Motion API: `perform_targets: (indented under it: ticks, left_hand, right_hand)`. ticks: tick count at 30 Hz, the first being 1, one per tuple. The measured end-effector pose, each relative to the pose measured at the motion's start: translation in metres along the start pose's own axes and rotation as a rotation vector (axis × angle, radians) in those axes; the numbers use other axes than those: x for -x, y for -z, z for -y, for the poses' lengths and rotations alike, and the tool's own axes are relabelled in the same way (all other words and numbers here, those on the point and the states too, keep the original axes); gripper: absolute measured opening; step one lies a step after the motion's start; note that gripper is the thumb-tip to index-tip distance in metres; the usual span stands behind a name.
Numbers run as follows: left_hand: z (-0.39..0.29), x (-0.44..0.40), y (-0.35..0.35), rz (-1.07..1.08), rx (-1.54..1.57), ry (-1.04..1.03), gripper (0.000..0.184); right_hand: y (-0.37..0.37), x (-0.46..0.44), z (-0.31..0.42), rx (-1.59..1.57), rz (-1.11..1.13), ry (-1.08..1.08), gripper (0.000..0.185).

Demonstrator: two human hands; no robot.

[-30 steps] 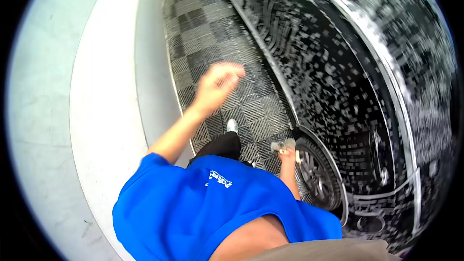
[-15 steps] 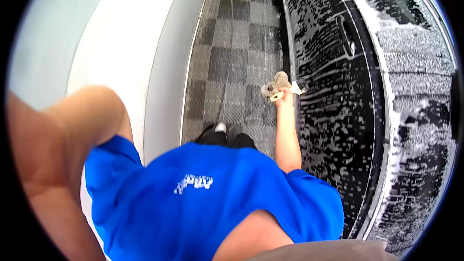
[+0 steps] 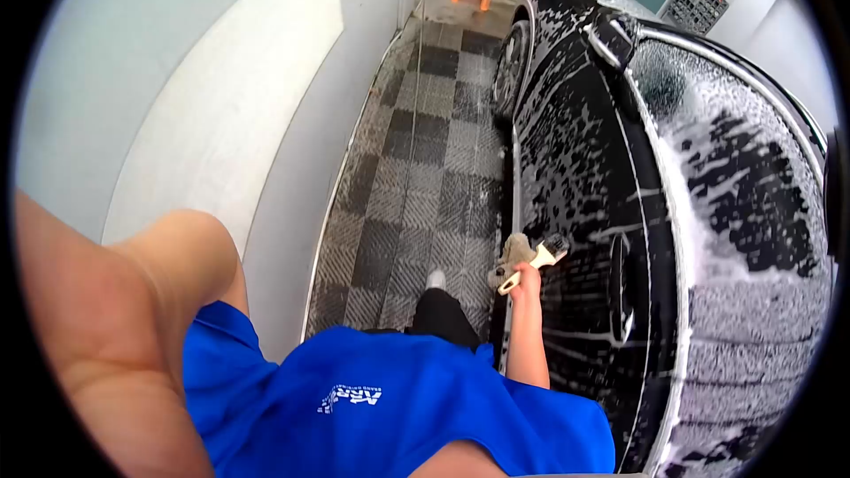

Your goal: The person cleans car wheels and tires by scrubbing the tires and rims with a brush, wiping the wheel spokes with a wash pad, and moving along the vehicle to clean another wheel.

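The right hand (image 3: 528, 280) is closed around a pale-handled brush (image 3: 545, 255), a fluffy mitt (image 3: 515, 252) bunched beside it. The brush lies slantwise across the grip, its dark bristles angled toward the foam-streaked car door (image 3: 571, 164) (whether they touch it, I cannot tell). This hand is the nearer to the door; the bent left arm (image 3: 111, 327) is across the body, its hand out of view.
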State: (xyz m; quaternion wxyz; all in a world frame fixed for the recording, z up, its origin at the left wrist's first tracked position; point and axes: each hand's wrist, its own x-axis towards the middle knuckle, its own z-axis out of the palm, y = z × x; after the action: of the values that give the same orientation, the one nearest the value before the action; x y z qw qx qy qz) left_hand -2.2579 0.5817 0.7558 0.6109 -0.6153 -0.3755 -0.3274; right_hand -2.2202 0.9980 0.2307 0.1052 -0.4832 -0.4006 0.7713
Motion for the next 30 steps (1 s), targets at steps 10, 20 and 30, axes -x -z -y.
perform_targets:
  ticks: [10, 20, 30]
  left_hand:
    - [0.182, 0.082, -0.066, 0.153, -0.114, -0.024, 0.045]
    - [0.391, 0.223, -0.048, 0.109, -0.079, -0.035, 0.042]
    - [0.695, 0.397, -0.085, -0.068, 0.272, 0.01, 0.04]
  right_hand:
    - [-0.222, -0.172, 0.099, 0.084, 0.143, 0.051, 0.038]
    - [-0.428, -0.306, 0.153, -0.061, -0.098, 0.055, 0.037]
    - [-0.46, -0.367, 0.116, 0.179, -0.474, 0.267, 0.043]
